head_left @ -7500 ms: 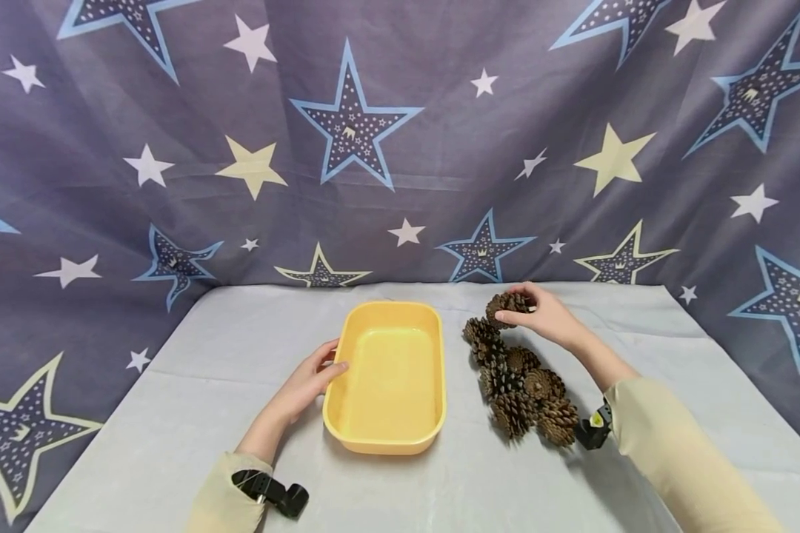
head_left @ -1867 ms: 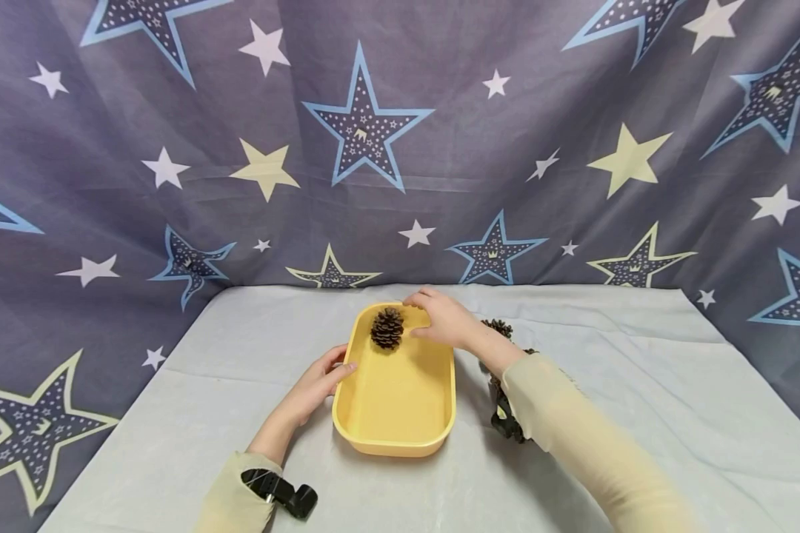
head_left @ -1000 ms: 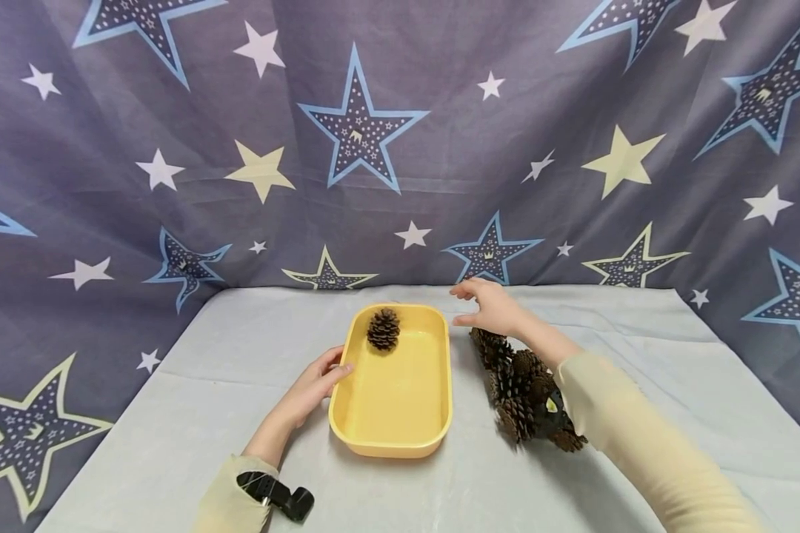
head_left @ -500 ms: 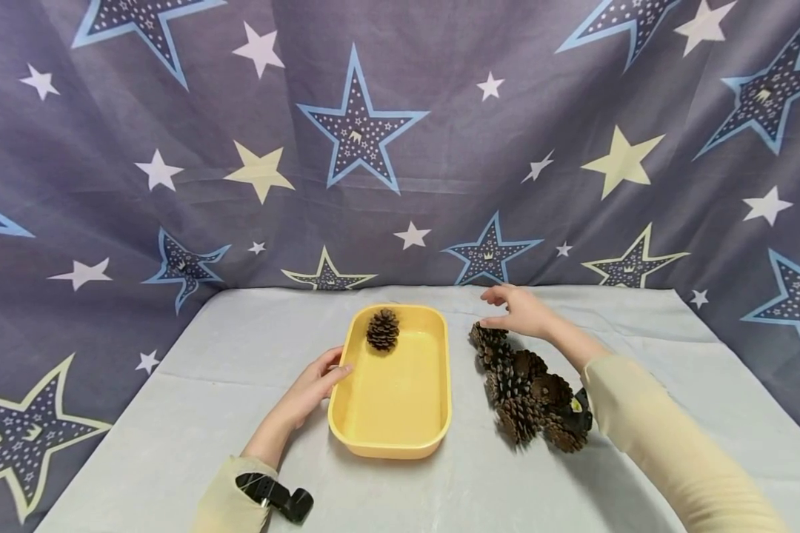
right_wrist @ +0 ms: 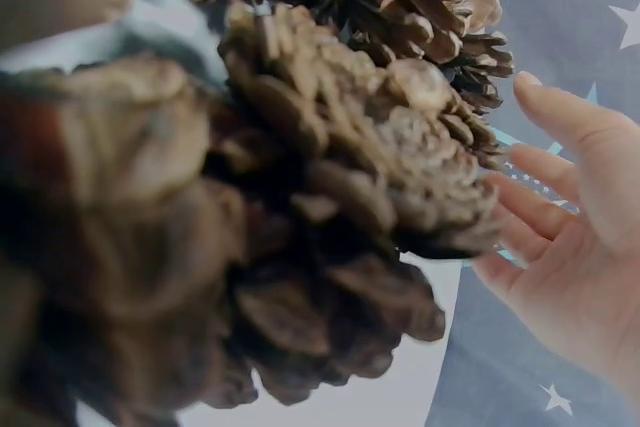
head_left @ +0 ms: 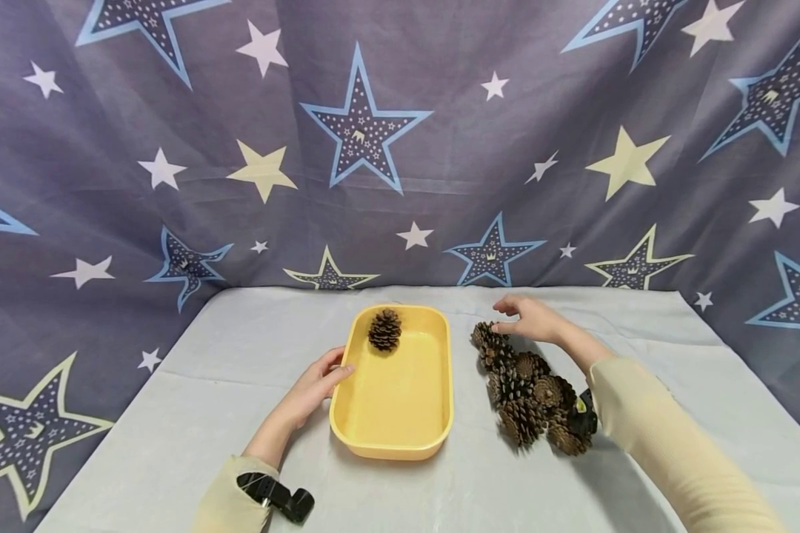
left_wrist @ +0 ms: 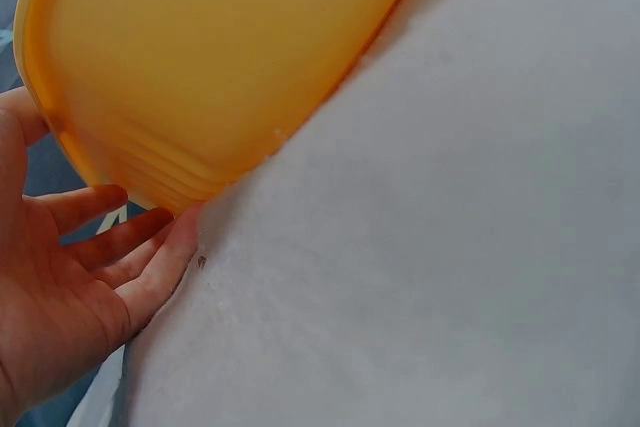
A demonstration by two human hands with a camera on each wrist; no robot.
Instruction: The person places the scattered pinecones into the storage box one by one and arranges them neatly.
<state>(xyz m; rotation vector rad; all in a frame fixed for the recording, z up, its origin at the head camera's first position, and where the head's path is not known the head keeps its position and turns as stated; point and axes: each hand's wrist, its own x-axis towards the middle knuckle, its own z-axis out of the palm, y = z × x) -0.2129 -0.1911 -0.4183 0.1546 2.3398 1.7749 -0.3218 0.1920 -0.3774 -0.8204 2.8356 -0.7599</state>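
Note:
My left hand (head_left: 315,389) holds a yellow plastic tub (head_left: 400,447) by its left side, thumb over the rim. In the left wrist view, the fingers (left_wrist: 150,277) lie against the tub's outer wall. One brown pine cone (head_left: 384,330) sits inside, at the far left end. To the right of the tub, several pine cones (head_left: 521,420) lie in a pile. My right hand (head_left: 530,319) is over the pile's far end, thumb at the farthest pine cone (head_left: 487,337), fingers spread and holding nothing. The right wrist view shows pine cones (right_wrist: 400,147) close up beside that hand.
A pale cloth (head_left: 253,340) covers the table. Behind it hangs a dark star-patterned curtain (head_left: 453,178). A black wrist camera (head_left: 276,494) is strapped on the left sleeve, and another wrist camera (head_left: 583,414) overlaps the near right of the pile.
A pine cone gripped by my right hand has gone into the tub and been let go. That hand has since moved back right, to the pile's far end. The left hand keeps its hold.

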